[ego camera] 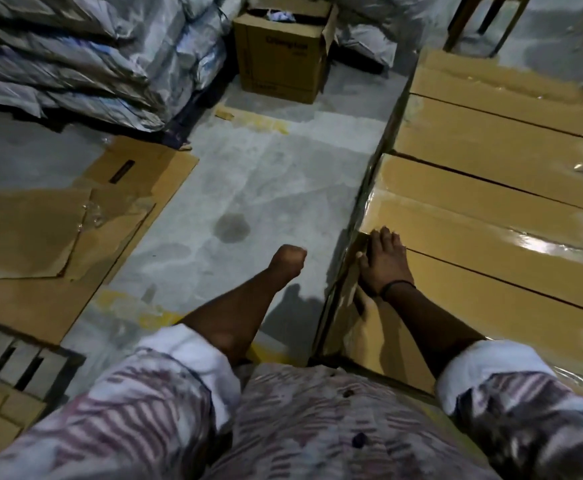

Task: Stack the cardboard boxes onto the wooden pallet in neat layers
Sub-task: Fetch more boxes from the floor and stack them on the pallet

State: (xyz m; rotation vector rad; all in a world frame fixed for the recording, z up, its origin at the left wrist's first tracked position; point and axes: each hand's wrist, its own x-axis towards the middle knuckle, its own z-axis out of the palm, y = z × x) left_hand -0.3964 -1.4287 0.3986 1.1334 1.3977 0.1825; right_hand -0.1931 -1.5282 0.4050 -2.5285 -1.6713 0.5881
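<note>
Cardboard boxes (pixel 491 216) lie side by side in a level layer on the right; right hand (pixel 385 263) rests flat at their edge, fingers straight and apart; left hand (pixel 288 259) hangs fisted, holding nothing; a one-handed shove could skew the row.

Head view looks steeply down (close over forearms) at floor (pixel 255 188).

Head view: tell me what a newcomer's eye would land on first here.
First, the tight layer of taped cardboard boxes filling the right side, with the right hand resting flat on one box's left edge. Next, the left hand, curled in an empty fist above the concrete floor at centre. An open carton stands at top centre; flattened cardboard lies at left.
</note>
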